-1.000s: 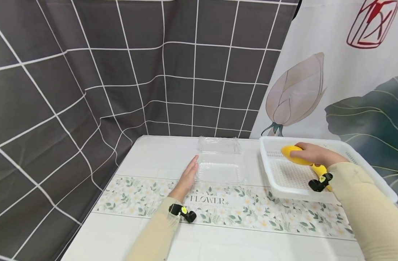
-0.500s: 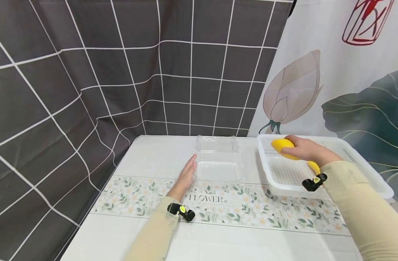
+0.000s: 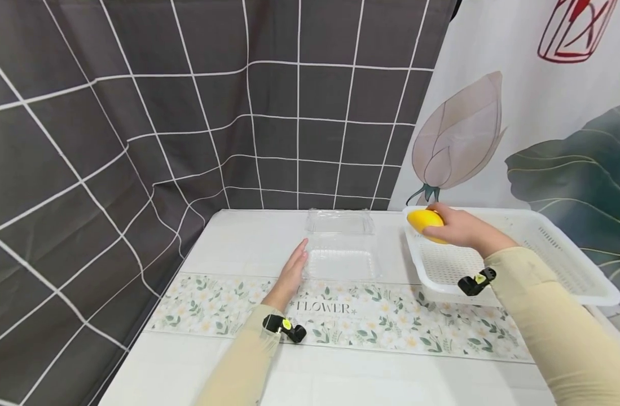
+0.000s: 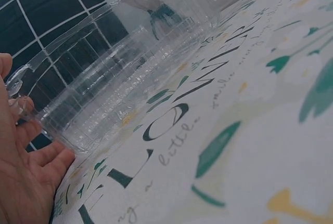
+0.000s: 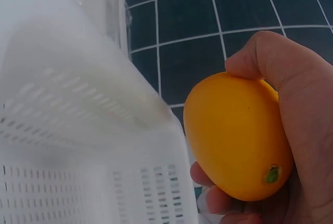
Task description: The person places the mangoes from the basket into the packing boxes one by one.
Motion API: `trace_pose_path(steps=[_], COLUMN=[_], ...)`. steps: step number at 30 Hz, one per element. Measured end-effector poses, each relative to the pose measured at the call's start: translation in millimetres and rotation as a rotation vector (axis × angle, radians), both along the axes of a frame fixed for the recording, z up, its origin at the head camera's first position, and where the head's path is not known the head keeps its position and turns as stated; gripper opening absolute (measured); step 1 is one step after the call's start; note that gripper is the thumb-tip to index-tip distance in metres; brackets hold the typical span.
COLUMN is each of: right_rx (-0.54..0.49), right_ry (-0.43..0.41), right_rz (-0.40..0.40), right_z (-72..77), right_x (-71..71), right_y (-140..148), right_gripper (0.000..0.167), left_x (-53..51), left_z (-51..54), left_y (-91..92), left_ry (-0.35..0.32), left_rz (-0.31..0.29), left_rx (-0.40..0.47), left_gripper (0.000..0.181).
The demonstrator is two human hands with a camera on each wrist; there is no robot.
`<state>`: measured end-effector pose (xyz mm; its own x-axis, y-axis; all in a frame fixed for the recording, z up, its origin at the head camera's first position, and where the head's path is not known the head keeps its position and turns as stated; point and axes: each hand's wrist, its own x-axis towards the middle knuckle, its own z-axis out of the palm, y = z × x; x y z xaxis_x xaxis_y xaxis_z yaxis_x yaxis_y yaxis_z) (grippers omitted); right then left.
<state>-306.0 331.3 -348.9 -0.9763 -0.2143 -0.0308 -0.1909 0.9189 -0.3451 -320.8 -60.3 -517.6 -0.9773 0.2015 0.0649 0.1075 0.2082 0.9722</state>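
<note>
Left to right: clear box (image 3: 340,265), yellow fruit (image 3: 422,224), white basket (image 3: 436,287).
The left hand (image 3: 290,275), fingers extended and gripping nothing, touches the side of the clear box on the counter (image 3: 391,383); its thin walls look light and easily dented, best steadied at the rim. The right hand (image 3: 461,228) grips the yellow fruit near the basket's left rim; probably firm, slightly slippery, best held round the middle.

Container (image 3: 340,265) on table (image 3: 350,378), left hand (image 3: 288,276) touching its nine-o'clock side; basket (image 3: 444,264) at its three o'clock. Fruit (image 3: 424,222), in right hand (image 3: 462,228), near the basket's ten-o'clock corner.
</note>
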Motion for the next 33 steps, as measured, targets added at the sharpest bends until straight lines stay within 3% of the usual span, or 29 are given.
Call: trace_pose_path(steps=[15, 27, 33], right_rx=[-0.05, -0.087, -0.094], right_ry=[0.039, -0.033, -0.02], right_rz=[0.083, 0.124, 0.148], right_z=[-11.5, -24.9, -32.4], right_x=[-7.7, -13.9, -14.6], right_y=[-43, -95, -112], right_gripper=[0.06, 0.066, 0.063], left_x=[-0.2, -0.1, 0.0], left_z=[1.0, 1.6, 1.6], left_y=[0.2, -2.5, -0.3], left_ry=[0.016, 0.024, 0.01], left_rz=[-0.007, 0.0, -0.009], left_rx=[0.0, 0.008, -0.012], left_gripper=[0.054, 0.054, 0.055])
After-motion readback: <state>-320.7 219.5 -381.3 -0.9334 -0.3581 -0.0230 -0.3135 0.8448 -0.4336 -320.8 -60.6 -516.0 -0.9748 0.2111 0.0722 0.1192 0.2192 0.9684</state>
